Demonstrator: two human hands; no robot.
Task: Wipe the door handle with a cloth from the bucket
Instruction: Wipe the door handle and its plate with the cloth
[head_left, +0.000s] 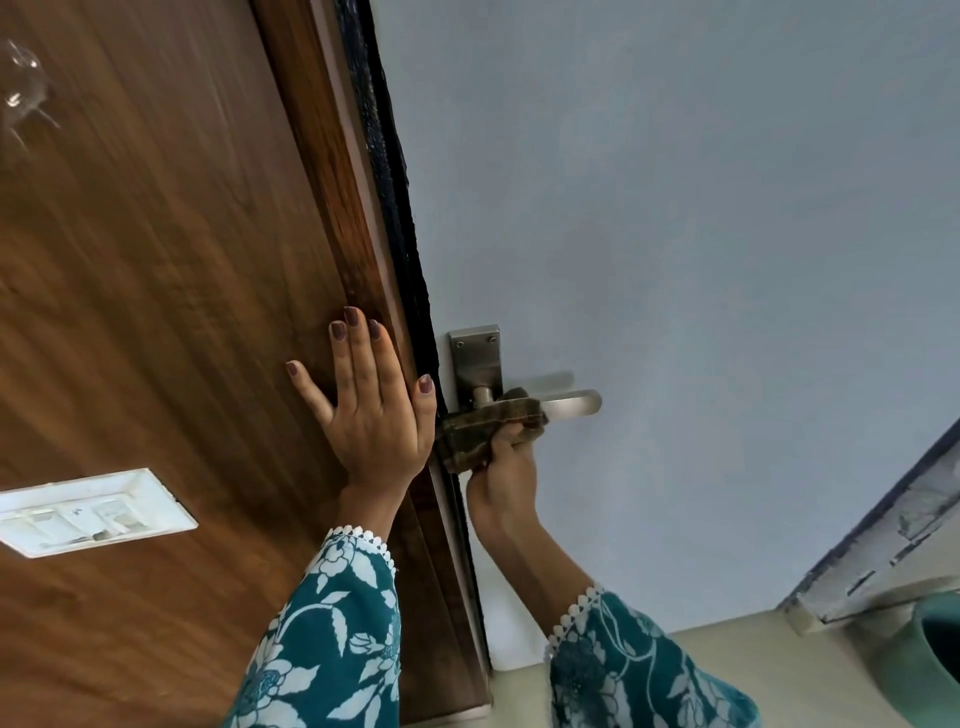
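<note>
A silver lever door handle (571, 404) on a metal backplate (475, 358) sticks out from a pale blue door. A brown-green cloth (488, 423) is wrapped over the lever's inner part, near the stem. My right hand (506, 467) grips that cloth from below, its fingers closed around it. Flat on the brown wooden frame panel to the left of the handle lies my left hand (371, 405), fingers spread and holding nothing. A teal bucket (930, 660) shows partly at the lower right corner.
A white switch plate (88, 512) is set in the wooden panel (156, 260) at the left. The pale blue door (675, 208) fills the right side. A chipped white ledge (883, 545) runs along the lower right, above the bucket. The floor is beige.
</note>
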